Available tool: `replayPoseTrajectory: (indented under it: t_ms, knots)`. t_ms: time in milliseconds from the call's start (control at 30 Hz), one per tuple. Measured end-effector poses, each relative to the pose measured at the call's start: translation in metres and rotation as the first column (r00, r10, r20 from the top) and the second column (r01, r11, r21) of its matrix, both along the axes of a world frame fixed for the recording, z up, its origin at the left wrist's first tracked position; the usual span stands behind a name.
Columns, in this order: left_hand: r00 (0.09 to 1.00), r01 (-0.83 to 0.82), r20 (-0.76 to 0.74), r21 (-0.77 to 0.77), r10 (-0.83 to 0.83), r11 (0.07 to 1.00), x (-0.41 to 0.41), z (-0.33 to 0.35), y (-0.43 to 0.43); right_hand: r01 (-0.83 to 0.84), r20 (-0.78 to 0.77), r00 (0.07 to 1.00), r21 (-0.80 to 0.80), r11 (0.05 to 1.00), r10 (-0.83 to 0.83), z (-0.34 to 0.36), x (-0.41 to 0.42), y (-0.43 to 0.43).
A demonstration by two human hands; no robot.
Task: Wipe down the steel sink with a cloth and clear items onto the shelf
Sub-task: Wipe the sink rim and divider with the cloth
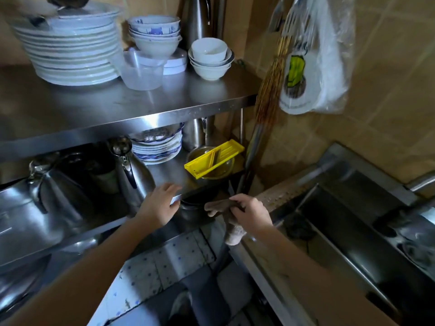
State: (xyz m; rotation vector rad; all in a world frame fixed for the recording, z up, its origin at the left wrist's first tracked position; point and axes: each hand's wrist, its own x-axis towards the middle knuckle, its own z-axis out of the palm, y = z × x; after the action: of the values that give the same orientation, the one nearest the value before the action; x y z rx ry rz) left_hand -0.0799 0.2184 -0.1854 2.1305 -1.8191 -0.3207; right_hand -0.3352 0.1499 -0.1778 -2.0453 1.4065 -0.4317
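Note:
My right hand (250, 211) is closed around a crumpled brownish-grey cloth (231, 234), which hangs down past the left rim of the steel sink (277, 196). The sink basin (353, 236) is dark, with a round drain visible. My left hand (159, 204) rests with spread fingers on the front edge of the middle steel shelf (164, 170); it holds nothing that I can see. A dark pot (195, 208) sits below that edge, between my two hands.
The top shelf (141, 102) carries stacked plates (70, 50), bowls (155, 34) and a clear tub (142, 74). The middle shelf holds steel kettles (134, 175), plates and a yellow slicer (214, 158) across a bowl. A broom (268, 95) and a plastic bag (315, 67) hang by the tiled wall.

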Motion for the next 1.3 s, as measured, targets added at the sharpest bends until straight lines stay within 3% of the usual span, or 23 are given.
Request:
replayPoseTrajectory:
  t_ms: [267,500,700,833,900,1133,1300]
  knots:
    - [0.998,0.021,-0.063,-0.026,-0.023,0.999,0.001,-0.021,0.007,0.071,-0.084,0.994,0.067,0.995,-0.065,-0.036,-0.017,-0.016]
    - [0.993,0.024,-0.115,0.046,-0.018,0.999,-0.01,-0.039,0.004,0.267,-0.113,0.959,0.051,0.962,-0.261,-0.074,-0.042,-0.034]
    - [0.993,0.024,-0.121,0.098,-0.012,0.995,-0.025,-0.054,-0.001,0.088,-0.175,0.982,0.071,0.994,-0.074,-0.102,-0.026,-0.007]
    - [0.991,0.047,-0.131,0.158,-0.026,0.986,-0.038,-0.061,-0.01,-0.043,-0.269,0.963,-0.164,0.986,-0.003,-0.114,-0.029,0.003]
    - [0.992,0.063,-0.12,0.165,-0.044,0.984,-0.046,-0.065,-0.012,-0.041,-0.3,0.954,-0.179,0.983,-0.015,-0.116,-0.032,0.002]
    - [0.993,0.099,-0.08,0.164,-0.086,0.981,-0.08,-0.086,-0.023,-0.125,-0.214,0.974,-0.228,0.966,0.076,-0.123,-0.039,-0.004]
    - [0.997,0.065,-0.054,0.19,-0.056,0.98,-0.099,-0.101,-0.034,-0.278,-0.202,0.95,-0.195,0.94,0.239,-0.139,-0.046,-0.018]
